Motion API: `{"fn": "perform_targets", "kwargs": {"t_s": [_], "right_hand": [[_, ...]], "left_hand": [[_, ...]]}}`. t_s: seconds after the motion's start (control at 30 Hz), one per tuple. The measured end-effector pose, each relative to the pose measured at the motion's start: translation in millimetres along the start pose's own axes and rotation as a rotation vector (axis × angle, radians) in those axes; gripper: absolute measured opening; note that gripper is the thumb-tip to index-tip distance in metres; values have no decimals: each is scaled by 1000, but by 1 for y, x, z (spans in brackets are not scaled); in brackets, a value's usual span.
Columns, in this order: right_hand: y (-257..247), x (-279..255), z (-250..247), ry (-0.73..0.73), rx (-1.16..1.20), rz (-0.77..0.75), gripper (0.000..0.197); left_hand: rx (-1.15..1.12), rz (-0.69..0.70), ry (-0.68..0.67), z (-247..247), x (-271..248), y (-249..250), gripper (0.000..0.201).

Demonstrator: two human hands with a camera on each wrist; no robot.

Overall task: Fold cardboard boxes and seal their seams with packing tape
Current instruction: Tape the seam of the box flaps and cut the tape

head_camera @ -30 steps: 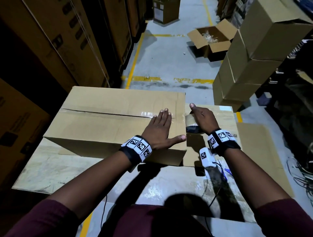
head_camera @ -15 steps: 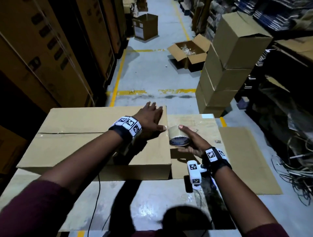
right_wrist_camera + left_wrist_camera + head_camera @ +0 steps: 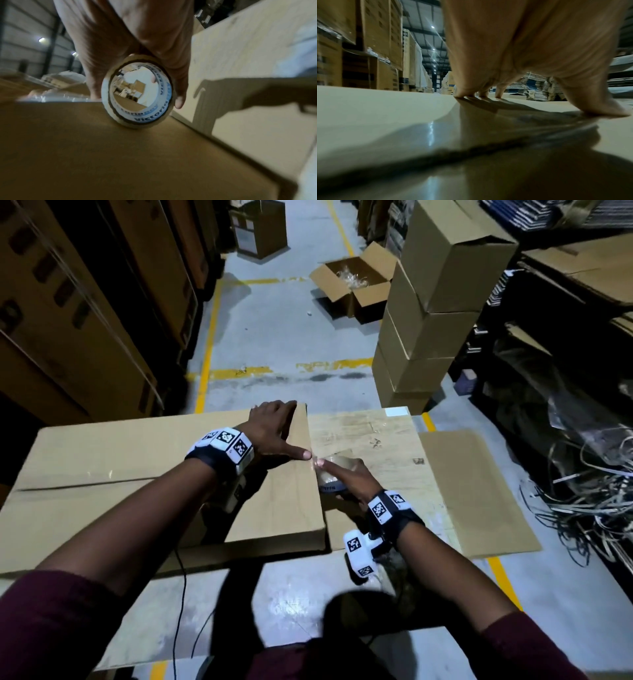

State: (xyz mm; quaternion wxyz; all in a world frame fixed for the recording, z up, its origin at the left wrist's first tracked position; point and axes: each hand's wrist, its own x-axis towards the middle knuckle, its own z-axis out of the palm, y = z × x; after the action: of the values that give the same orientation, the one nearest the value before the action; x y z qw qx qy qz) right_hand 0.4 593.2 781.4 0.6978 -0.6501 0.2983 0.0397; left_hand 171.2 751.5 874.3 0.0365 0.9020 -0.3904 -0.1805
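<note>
Tape is at the right-hand end of a large, flat-topped brown cardboard box (image 3: pixel 164 474), the landmark here, which lies on a pale worktable (image 3: pixel 370 433). From the head view, the left hand (image 3: pixel 270 429) presses down on the box top near its right end, fingers over the far edge and thumb stretched to the right edge; half a second ago it lay flatter and nearer the middle seam. The right hand (image 3: pixel 349 477) grips a tan roll of packing tape (image 3: pixel 330 474) just off that same edge, beside the left thumb; the roll has come in from out over the table to the box end. Judging by this, the strip along the top seam is laid and is being taken over the end, or readied for tearing. A glossy taped stretch shows along the seam (image 3: pixel 102 474). From the left wrist view, the left hand (image 3: pixel 513 54) stands arched, fingertips (image 3: pixel 465 93) and thumb planted on the cardboard, holding nothing; shiny tape runs beneath the camera. From the right wrist view, the right hand (image 3: pixel 137 47) wraps fingers and thumb round the roll (image 3: pixel 139 93), which stands on edge against the box's end face at its top edge. Right of the box, bare table gives room; beyond it a flat cardboard sheet (image 3: pixel 472 491) and tangled strapping (image 3: pixel 582 501) crowd the floor.
</note>
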Motion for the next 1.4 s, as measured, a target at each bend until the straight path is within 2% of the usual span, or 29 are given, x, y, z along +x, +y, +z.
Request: {"fn": "perform_targets", "kwargs": {"t_s": [0.07,0.13,0.17,0.23,0.3,0.37,0.4,0.5,0.6,0.67,0.73,0.8,0.83,0.93,1.07,1.2,1.27,1.33,1.4], "right_hand": [[5,6,0,-18,-36,13,73],[10,19,-6,-21,-100,35,98],[9,21,-10,-29,-134,24,103],[8,16,-21,-30,-153,-5,90],[13,5,-39,34,-231,10,62],[41,6,-69,210,-476,58,29],[55,4,-85,266,-628,104,24],[99,-8,-122,265,-1051,253,37],[133,-22,-134,268,-1212,294,41],[143,-26,-135,272,-1235,249,37],[147,-28,-134,268,-1270,196,34],[148,-34,-134,292,-1299,184,34],[148,-37,-134,305,-1326,201,33],[150,-46,-135,327,-1453,255,27],[147,-48,-123,294,-1563,219,26],[137,-51,-115,282,-1507,181,44],[134,-53,-111,235,-1414,183,37],[124,-63,-96,240,-1059,186,19],[110,-76,-73,306,-414,129,8]], "left_hand": [[-9,-16,13,-4,-3,0,141],[-4,-15,-11,-10,-6,6,135],[-9,-9,-22,-14,-6,11,129],[-65,62,-43,-19,-6,20,109],[-79,192,-37,-19,-1,29,77],[1,292,-69,-18,4,43,49],[68,303,-91,-17,8,51,42],[315,302,-125,-20,17,73,41],[420,250,-292,-16,29,82,44],[353,242,-401,-8,39,84,51],[308,248,-440,-1,48,84,55],[269,252,-463,0,50,84,42],[251,263,-463,0,49,83,28],[142,282,-465,-1,48,84,24],[-114,370,-489,-5,51,86,13],[-355,404,-563,-11,57,82,13],[-437,414,-585,-13,56,82,14],[-547,392,-612,-14,57,82,16],[-660,358,-633,-15,58,80,18]]}}
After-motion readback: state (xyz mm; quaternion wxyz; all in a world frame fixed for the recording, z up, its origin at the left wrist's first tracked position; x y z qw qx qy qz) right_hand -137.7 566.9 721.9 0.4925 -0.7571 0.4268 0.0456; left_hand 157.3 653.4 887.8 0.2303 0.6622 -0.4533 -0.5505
